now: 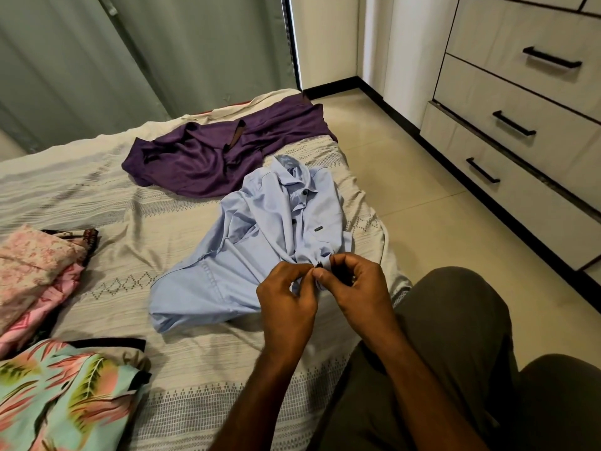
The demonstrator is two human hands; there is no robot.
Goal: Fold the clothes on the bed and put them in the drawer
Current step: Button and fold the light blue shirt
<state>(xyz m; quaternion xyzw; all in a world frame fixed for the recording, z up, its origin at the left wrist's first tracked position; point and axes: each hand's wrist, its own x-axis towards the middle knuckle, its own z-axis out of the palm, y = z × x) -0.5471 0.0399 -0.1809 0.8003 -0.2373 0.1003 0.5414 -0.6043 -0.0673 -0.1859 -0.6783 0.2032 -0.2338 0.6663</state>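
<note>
Soft, even indoor light is filling the room, slightly dim and warm. Faint shadows are gathering under the hands, beside the blue shirt. Straight lines far from the shirt are bowing toward the frame edges. Focus is holding fairly sharp throughout.

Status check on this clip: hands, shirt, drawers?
Left hand and right hand both pinching light blue shirt at a button. Shirt unfolded on bed. Purple garment waiting. Lowest drawer ajar.
</note>
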